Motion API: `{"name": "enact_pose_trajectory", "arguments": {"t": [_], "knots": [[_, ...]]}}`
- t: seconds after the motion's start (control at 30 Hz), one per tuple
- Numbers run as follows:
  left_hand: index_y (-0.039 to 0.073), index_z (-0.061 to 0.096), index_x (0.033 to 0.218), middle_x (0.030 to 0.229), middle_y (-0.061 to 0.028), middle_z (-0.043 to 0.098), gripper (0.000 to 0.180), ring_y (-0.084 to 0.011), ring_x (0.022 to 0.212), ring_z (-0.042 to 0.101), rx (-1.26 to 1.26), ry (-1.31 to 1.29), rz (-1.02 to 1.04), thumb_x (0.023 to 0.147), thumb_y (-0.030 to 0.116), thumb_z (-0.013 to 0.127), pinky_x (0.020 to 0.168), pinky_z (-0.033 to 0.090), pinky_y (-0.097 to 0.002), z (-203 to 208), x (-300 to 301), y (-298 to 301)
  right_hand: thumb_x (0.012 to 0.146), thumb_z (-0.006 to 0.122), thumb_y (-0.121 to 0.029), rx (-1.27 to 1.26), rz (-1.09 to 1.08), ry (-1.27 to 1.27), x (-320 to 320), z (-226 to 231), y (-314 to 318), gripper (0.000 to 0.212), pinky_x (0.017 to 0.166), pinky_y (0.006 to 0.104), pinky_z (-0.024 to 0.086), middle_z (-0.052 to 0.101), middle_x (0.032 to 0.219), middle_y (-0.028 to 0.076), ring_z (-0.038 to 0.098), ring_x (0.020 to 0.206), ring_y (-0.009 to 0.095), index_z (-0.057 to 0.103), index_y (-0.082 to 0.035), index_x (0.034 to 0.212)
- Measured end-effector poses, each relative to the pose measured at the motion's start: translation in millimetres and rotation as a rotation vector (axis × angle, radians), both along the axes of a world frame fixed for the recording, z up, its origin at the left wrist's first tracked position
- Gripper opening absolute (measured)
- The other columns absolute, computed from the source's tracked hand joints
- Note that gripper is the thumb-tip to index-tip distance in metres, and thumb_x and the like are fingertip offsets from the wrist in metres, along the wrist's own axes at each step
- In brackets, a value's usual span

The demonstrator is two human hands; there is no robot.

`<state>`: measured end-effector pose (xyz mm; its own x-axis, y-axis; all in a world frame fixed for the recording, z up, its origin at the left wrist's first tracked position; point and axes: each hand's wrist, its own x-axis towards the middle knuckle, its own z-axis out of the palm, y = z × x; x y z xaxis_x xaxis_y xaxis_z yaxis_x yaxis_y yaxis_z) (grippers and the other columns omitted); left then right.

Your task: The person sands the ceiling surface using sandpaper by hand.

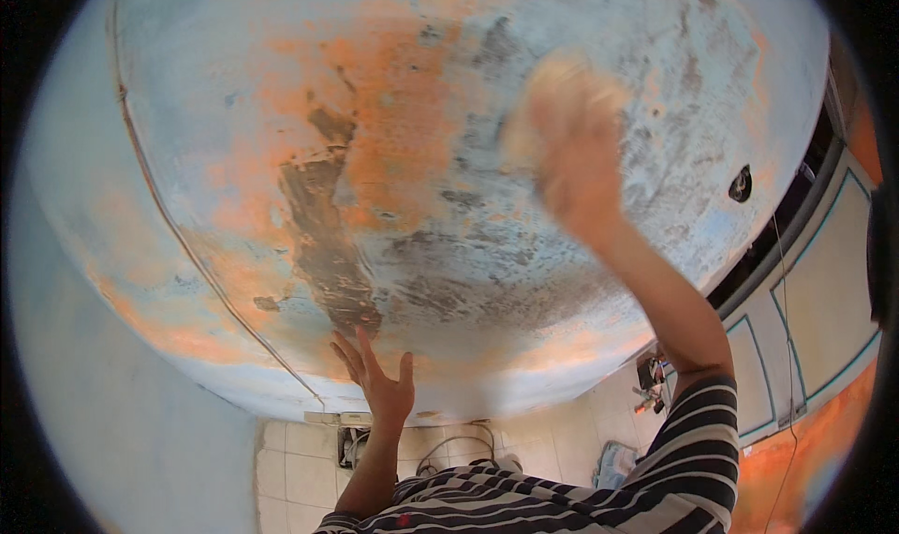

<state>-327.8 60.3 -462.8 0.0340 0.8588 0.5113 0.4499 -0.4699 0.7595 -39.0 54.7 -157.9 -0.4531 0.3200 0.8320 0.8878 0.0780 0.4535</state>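
In front of me stands a wall [403,112] with worn light-blue paint, orange areas and dark grey smears. My right hand [581,183] is raised high on it, holding a pale yellow pad [526,126] against the surface. Motion blurs both, so the pad's exact kind is unclear. Lower and to the left, my left hand [384,379] has its fingers spread and holds nothing. Its fingertips are at the lower end of a brownish-grey filler patch [323,225]; whether they touch the wall I cannot tell.
A thin conduit [173,225] runs down the wall at left. Wires show in a hole [741,184] at right. Below are floor tiles [290,468], a looped cable [459,440] and a bluish plastic bag [613,464]. Pale panels with teal edging [824,295] stand at far right.
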Motion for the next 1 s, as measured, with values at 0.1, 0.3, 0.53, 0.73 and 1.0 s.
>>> {"name": "enact_pose_trajectory", "arguments": {"t": [0.1,0.3,0.53,0.73,1.0], "knots": [[0.012,0.018,0.165,0.17,-0.0291,-0.003,0.094,-0.0544,0.155,-0.002,-0.005,0.016,-0.006,0.093,0.034,0.073,0.119,0.014,-0.0691,-3,9,-10,0.096,0.058,-0.019,-0.444,0.246,-0.245,19,-50,-8,0.043,0.115,0.0573,0.036,0.058,0.148,0.008,0.047,0.143,0.035,0.063,-0.012,0.138],[0.012,0.021,0.165,0.171,-0.0263,0.0,0.089,-0.0526,0.156,-0.002,0.017,0.075,-0.007,0.094,0.032,0.072,0.119,0.015,-0.0696,2,47,-27,0.091,0.063,-0.015,0.15,-0.028,0.281,117,-17,-62,0.05,0.112,0.0561,0.038,0.058,0.146,0.007,0.046,0.141,0.039,0.062,-0.014,0.14],[0.016,0.024,0.165,0.173,-0.0195,0.003,0.083,-0.0481,0.157,-0.002,0.124,0.09,-0.028,0.097,0.035,0.069,0.12,0.015,-0.0697,34,136,-57,0.096,0.058,-0.019,-0.205,-0.049,-0.077,189,-76,-107,0.043,0.113,0.06,0.035,0.061,0.142,0.015,0.048,0.138,0.045,0.064,-0.013,0.138],[0.016,0.024,0.165,0.172,-0.0221,0.002,0.083,-0.0461,0.158,0.0,0.209,0.12,-0.058,0.097,0.031,0.069,0.123,0.015,-0.0652,40,217,-83,0.088,0.067,-0.019,-0.396,-0.066,0.349,228,-120,-134,0.043,0.119,0.056,0.031,0.056,0.149,0.012,0.048,0.139,0.044,0.069,-0.018,0.131],[0.014,0.022,0.165,0.171,-0.0252,0.001,0.085,-0.0473,0.158,0.002,0.134,0.119,-0.025,0.095,0.024,0.07,0.123,0.017,-0.0623,34,288,-113,0.09,0.067,-0.019,0.191,-0.057,0.656,302,-203,-165,0.044,0.117,0.0563,0.033,0.054,0.15,0.015,0.042,0.143,0.041,0.066,-0.016,0.134]]}}
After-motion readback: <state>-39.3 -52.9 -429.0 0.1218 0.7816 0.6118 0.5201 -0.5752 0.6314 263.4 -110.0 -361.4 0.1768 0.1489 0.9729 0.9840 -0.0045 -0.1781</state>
